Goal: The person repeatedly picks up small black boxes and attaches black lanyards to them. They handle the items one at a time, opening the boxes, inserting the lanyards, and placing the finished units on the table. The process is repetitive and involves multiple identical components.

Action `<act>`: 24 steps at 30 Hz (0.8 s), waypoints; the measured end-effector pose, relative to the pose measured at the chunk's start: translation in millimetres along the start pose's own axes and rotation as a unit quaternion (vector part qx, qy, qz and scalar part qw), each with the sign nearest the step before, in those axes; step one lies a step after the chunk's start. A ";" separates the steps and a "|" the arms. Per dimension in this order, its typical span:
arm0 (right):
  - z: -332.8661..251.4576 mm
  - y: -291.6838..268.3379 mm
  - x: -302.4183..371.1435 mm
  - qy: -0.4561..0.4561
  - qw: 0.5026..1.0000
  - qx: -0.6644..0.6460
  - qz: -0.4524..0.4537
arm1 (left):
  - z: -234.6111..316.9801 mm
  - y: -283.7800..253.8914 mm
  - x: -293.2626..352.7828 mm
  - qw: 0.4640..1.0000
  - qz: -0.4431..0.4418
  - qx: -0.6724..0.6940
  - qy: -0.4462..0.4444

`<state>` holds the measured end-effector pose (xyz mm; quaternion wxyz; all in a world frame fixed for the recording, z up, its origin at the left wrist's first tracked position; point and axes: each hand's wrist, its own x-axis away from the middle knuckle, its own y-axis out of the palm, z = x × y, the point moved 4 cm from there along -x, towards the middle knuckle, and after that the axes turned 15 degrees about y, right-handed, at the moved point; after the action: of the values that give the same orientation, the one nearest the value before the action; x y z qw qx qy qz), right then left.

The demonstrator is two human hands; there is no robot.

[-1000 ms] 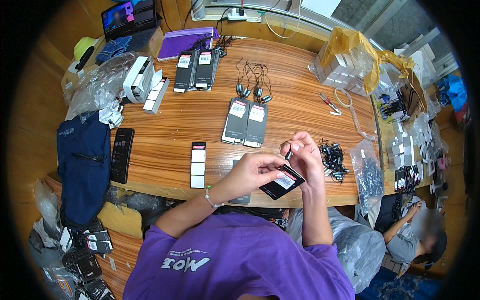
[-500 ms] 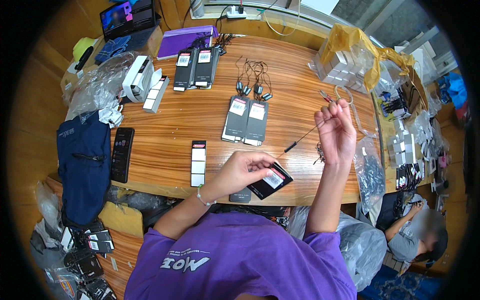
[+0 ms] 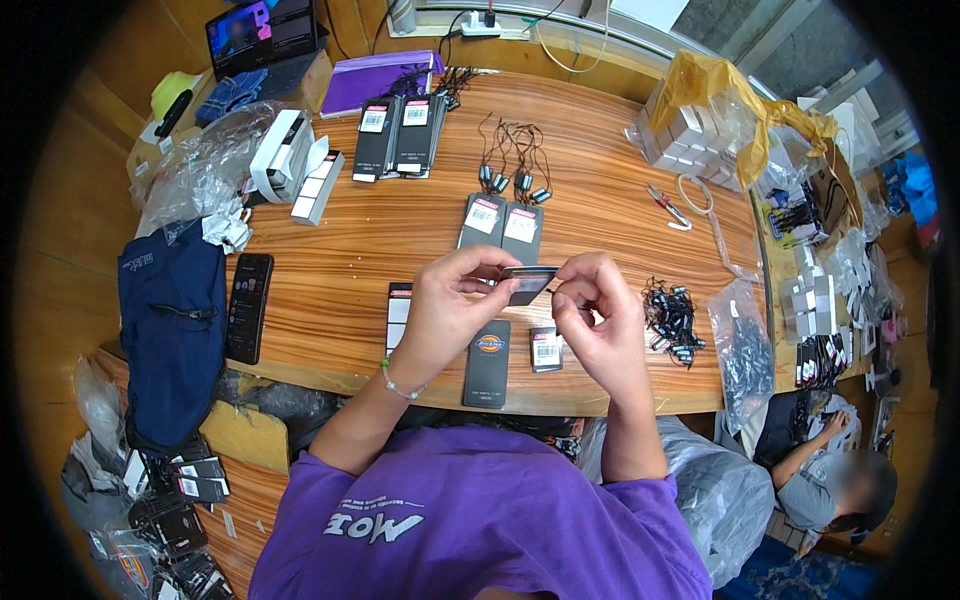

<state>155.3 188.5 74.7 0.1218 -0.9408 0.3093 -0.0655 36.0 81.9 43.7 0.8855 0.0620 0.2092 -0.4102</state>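
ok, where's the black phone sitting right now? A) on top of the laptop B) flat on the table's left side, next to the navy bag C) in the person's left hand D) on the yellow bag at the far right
B: the black phone lies flat on the wooden table beside the navy bag, while the left hand and right hand both pinch a small dark tag.

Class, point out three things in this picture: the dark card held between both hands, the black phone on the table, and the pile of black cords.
dark card (image 3: 528,281), head view, middle of its face.
black phone (image 3: 248,306), head view, centre of screen.
pile of black cords (image 3: 672,318), head view, middle of heap.
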 end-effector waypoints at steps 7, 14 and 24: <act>-3.2 9.5 -1.2 -0.067 0.993 0.076 0.065 | 7.7 2.1 -2.5 1.000 0.005 -0.005 0.014; -5.3 14.1 -1.8 -0.105 0.987 0.072 0.093 | 11.9 3.3 -2.5 1.000 0.002 -0.010 0.021; 11.3 16.0 -6.2 -0.056 0.995 -0.039 0.073 | 20.6 4.2 -4.0 0.995 -0.014 -0.062 0.080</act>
<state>143.5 181.9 59.2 0.1068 -0.9220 0.3720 0.0079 43.4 81.7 63.8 0.8621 0.0364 0.3054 -0.4027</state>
